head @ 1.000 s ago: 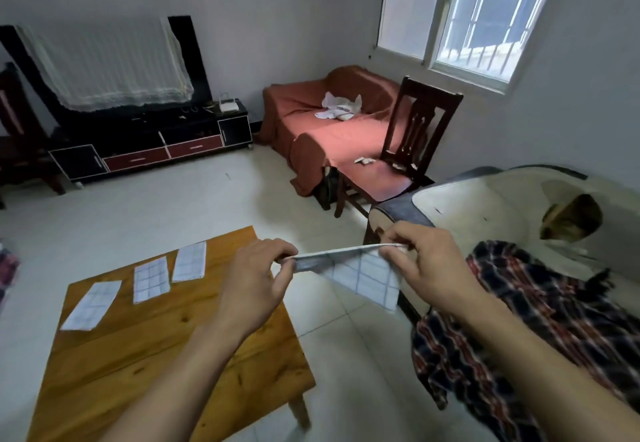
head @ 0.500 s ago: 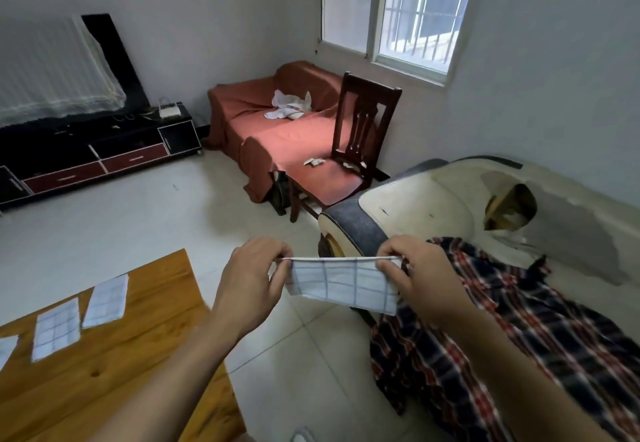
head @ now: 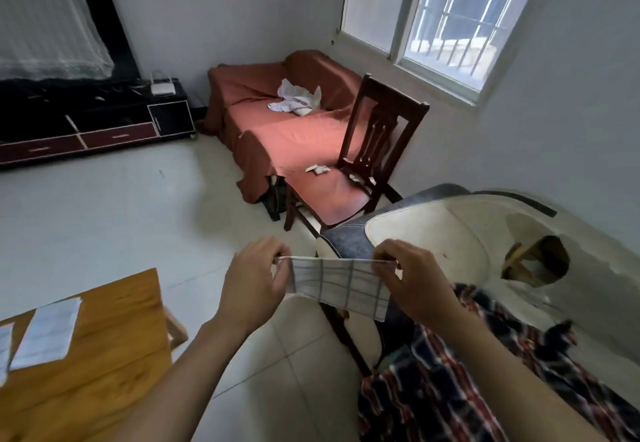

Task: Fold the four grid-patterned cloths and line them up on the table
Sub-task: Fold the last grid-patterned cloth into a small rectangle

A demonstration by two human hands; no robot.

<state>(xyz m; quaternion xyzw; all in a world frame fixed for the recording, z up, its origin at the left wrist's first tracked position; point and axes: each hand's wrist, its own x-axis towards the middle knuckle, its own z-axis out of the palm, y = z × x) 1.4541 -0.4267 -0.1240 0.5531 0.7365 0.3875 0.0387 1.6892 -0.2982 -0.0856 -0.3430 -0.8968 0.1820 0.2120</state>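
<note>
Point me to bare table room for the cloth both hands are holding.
Both hands, left hand and right hand, pinch the grid cloth over the floor. On the wooden table, bare wood lies between the folded cloth and the table's right edge. The far-left edge is crowded: another cloth sits there, cut off by the frame.
</note>
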